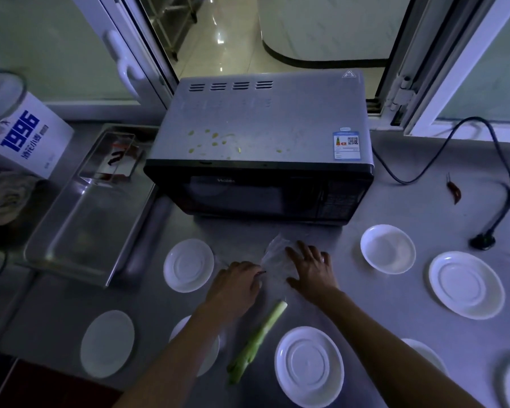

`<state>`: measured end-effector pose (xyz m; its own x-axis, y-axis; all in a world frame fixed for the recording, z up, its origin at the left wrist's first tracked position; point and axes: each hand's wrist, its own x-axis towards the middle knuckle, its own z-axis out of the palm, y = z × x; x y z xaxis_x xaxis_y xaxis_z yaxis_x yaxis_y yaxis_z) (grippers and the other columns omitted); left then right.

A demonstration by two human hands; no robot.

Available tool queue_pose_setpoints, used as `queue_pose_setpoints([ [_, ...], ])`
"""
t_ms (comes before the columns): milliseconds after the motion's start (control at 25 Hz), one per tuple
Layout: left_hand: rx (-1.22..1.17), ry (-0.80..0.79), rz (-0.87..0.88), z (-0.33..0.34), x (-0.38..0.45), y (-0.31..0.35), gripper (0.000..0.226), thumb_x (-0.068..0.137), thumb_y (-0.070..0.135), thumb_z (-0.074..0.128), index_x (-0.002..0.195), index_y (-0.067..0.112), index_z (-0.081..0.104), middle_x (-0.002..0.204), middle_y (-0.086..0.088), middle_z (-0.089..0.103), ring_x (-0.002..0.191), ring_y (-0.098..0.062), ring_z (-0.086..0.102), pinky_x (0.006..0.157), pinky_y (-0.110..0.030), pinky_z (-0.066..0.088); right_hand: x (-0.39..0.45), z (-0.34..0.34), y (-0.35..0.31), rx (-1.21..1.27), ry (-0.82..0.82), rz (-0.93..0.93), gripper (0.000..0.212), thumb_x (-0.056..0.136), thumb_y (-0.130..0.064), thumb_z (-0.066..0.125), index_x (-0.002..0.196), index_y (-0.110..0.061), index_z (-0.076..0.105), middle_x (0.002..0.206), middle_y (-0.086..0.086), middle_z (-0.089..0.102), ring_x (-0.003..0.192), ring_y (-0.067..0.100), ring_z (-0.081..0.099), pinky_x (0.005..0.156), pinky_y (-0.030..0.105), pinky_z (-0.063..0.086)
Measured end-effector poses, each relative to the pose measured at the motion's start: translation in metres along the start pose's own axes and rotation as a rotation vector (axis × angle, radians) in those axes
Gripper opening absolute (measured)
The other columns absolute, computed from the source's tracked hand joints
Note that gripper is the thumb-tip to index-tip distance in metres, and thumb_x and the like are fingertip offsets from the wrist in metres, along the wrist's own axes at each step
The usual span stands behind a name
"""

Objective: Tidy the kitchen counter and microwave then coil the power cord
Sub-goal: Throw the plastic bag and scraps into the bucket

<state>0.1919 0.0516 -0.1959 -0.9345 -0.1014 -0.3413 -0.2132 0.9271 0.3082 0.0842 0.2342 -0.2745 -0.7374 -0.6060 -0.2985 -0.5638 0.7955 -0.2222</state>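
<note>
Over on the far left sits a white box (27,136) printed with "1996" in blue, a round glass lid (0,97) leaning over its top corner. Just below the box, a crumpled beige cloth (5,197) lies bunched at the edge. Up behind, the window frame (451,69) stands open (a white handle (122,60) shows on the left sash), and through the gap a glossy tiled floor (227,28) gleams in the next room.
</note>
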Motion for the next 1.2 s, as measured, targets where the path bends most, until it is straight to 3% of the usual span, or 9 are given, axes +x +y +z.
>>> queue_pose_setpoints([
  [440, -0.002, 0.015, 0.026, -0.001, -0.016, -0.024, 0.029, 0.097, 0.033, 0.046, 0.123, 0.033, 0.059, 0.119, 0.011, 0.062, 0.108, -0.017, 0.057, 0.085, -0.039, 0.051, -0.019, -0.009, -0.009, 0.191, 0.115, 0.147, 0.076, 0.081, -0.047, 0.071, 0.147, -0.027, 0.038, 0.153, 0.001, 0.036, 0.132, 0.027, 0.039, 0.102, 0.042, 0.037],
  [640, -0.031, 0.029, 0.101, -0.009, -0.019, -0.028, 0.027, 0.095, 0.032, 0.047, 0.119, 0.028, 0.06, 0.118, 0.009, 0.061, 0.109, -0.019, 0.056, 0.086, -0.039, 0.049, -0.045, -0.017, -0.021, 0.227, 0.186, 0.253, 0.08, 0.077, -0.054, 0.072, 0.147, -0.028, 0.041, 0.153, 0.0, 0.038, 0.13, 0.027, 0.041, 0.097, 0.039, 0.039],
  [960, -0.013, 0.032, 0.366, -0.018, -0.024, -0.011, 0.036, 0.096, 0.035, 0.051, 0.131, 0.027, 0.057, 0.137, 0.01, 0.056, 0.124, -0.019, 0.05, 0.101, -0.035, 0.044, -0.139, -0.026, -0.048, 0.291, 0.307, 0.554, 0.078, 0.083, -0.055, 0.07, 0.149, -0.027, 0.039, 0.156, 0.001, 0.036, 0.138, 0.025, 0.036, 0.104, 0.041, 0.036],
  [1200, 0.046, -0.093, 0.581, 0.001, -0.041, 0.038, 0.042, 0.096, 0.033, 0.049, 0.137, 0.025, 0.052, 0.144, 0.008, 0.051, 0.129, -0.019, 0.047, 0.104, -0.036, 0.042, -0.233, -0.018, -0.053, 0.354, 0.424, 0.813, 0.075, 0.082, -0.051, 0.074, 0.146, -0.025, 0.045, 0.155, 0.002, 0.038, 0.138, 0.028, 0.036, 0.106, 0.045, 0.034],
])
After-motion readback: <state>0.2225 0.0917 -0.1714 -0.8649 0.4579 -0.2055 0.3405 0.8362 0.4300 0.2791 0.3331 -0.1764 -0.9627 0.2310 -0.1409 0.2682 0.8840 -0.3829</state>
